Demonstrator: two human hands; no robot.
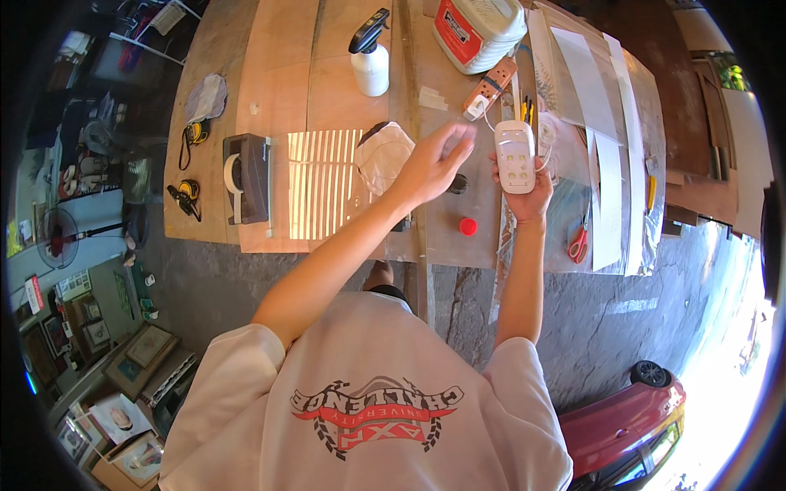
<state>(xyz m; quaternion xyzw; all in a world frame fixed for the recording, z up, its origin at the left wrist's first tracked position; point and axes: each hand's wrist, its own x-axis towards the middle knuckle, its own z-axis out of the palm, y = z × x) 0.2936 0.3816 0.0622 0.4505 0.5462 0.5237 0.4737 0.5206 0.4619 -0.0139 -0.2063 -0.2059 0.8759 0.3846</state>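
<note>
My right hand grips a white oblong extension socket from beneath, its face with several paired yellowish openings turned up. A white cord runs loosely beside it. My left hand is raised over the table to the left of the socket, fingers loosely bent and apart, with nothing visible in them. Just beyond the hands, a brown power strip has a white plug in it. Under my left forearm lies a pale cloth with a dark edge. A small dark round object is partly hidden near my left hand.
A spray bottle and a white jug stand at the back. A red cap, red-handled scissors and white strips lie nearer and right. A tape dispenser and tape measures are left. A red car is behind.
</note>
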